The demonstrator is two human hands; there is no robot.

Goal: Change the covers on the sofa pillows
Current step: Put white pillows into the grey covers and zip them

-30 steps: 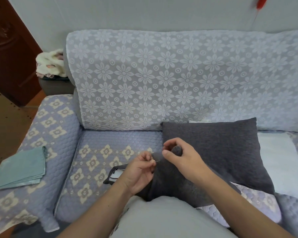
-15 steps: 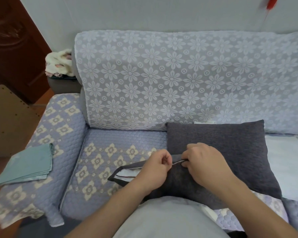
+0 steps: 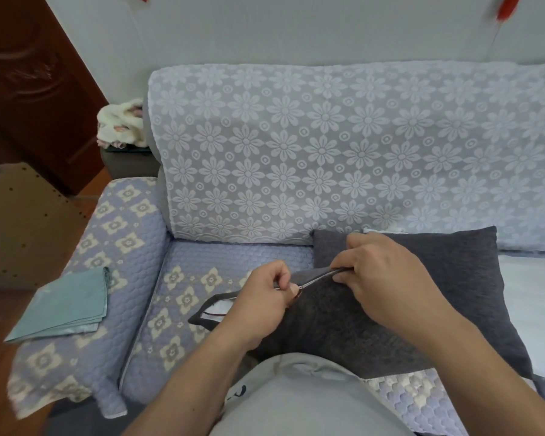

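From my head view, the dark grey pillow (image 3: 406,297) lies in front of me on the sofa seat (image 3: 233,259), its cover a coarse, nubbly weave and its shape a soft rectangle, the far edge resting against the sofa back. My left hand (image 3: 258,306) is curled tight, thumb and forefinger pinching the small metal zipper pull (image 3: 299,287) on the near edge of the cover. My right hand (image 3: 381,278) grips the same zippered seam a little further along, fingers folded over the edge of the fabric and holding it taut. To the left of my left hand the cover gapes at its corner, and the white inner cushion (image 3: 221,308) shows through the opening. The seat and the armrest (image 3: 107,247) wear a quilted lilac pad with a scale-like stitch and cream four-petal flowers; the backrest (image 3: 328,152) is draped in pale lace with a daisy pattern. A folded teal cloth (image 3: 63,305), smooth and slightly shiny, lies flat on the armrest, well apart from the pillow. A flat white piece of fabric (image 3: 535,303) lies on the seat just beside the pillow's right edge. A rumpled, fluffy cream bundle (image 3: 120,125) sits behind the armrest.
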